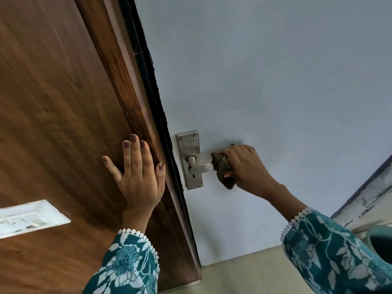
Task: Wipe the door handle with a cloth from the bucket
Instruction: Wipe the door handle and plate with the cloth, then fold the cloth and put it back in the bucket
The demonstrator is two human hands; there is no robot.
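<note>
A steel lever door handle sits on a steel backplate fixed to a pale blue door. My right hand is closed around a brown cloth, which is wrapped over the outer end of the lever. The lever's tip is hidden under the cloth. My left hand lies flat with fingers spread against the brown wooden door frame, left of the handle. The rim of a teal bucket shows at the lower right edge, partly behind my right sleeve.
A white switch plate is set into the wooden panel at lower left. A dark gap runs between frame and door. Beige floor tiles lie below the door. A white ledge runs at far right.
</note>
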